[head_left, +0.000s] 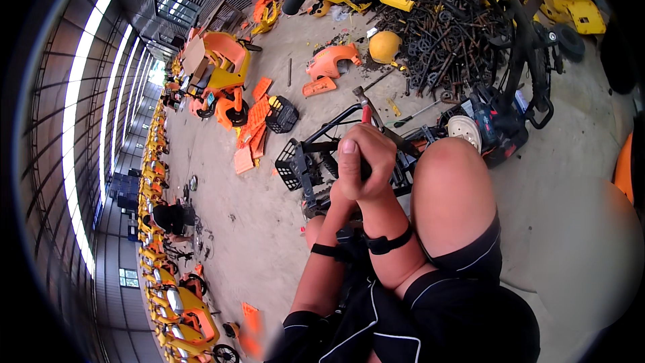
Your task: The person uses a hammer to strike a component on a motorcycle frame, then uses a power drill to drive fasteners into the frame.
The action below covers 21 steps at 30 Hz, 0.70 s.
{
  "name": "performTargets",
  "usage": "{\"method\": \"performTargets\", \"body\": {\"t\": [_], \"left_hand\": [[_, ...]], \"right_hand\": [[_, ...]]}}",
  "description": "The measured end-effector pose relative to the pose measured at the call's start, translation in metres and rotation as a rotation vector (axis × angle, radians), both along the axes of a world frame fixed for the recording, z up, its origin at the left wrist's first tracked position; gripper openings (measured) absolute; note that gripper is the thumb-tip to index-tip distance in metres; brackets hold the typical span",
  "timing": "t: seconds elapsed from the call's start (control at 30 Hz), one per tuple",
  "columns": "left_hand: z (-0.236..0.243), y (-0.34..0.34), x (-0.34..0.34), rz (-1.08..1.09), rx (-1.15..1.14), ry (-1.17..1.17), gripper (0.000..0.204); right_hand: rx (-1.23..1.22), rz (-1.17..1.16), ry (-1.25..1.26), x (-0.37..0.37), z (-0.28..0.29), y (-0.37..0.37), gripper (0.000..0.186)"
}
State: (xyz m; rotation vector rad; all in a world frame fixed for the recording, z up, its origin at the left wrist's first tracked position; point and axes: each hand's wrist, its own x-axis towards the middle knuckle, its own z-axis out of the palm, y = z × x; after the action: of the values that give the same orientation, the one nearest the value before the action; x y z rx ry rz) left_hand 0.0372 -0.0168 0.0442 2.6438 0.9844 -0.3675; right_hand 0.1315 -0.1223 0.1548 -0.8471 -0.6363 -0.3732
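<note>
My right hand is closed in a fist around a hammer, its red shaft and metal head rising above the fingers and its black grip showing by the thumb. My left hand lies just behind and below the right one, its fingers mostly hidden. Beneath both hands is a black vehicle frame with metal tubes, a spring and a lattice basket-like part. A long bar and a screwdriver lie just beyond.
A large heap of dark metal parts lies ahead, near a yellow helmet-shaped shell. On the right are a cordless power tool and a black fork. Orange panels and a black crate sit left. A person crouches farther left.
</note>
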Motion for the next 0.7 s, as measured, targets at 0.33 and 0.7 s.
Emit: {"method": "performTargets", "body": {"t": [0.33, 0.7], "left_hand": [[0.017, -0.005, -0.010, 0.010, 0.009, 0.016, 0.039], [0.004, -0.002, -0.021, 0.000, 0.060, -0.016, 0.034]], "right_hand": [[-0.025, -0.014, 0.049, -0.009, 0.006, -0.001, 0.030], [-0.064, 0.011, 0.128, -0.021, 0.001, 0.009, 0.042]]}}
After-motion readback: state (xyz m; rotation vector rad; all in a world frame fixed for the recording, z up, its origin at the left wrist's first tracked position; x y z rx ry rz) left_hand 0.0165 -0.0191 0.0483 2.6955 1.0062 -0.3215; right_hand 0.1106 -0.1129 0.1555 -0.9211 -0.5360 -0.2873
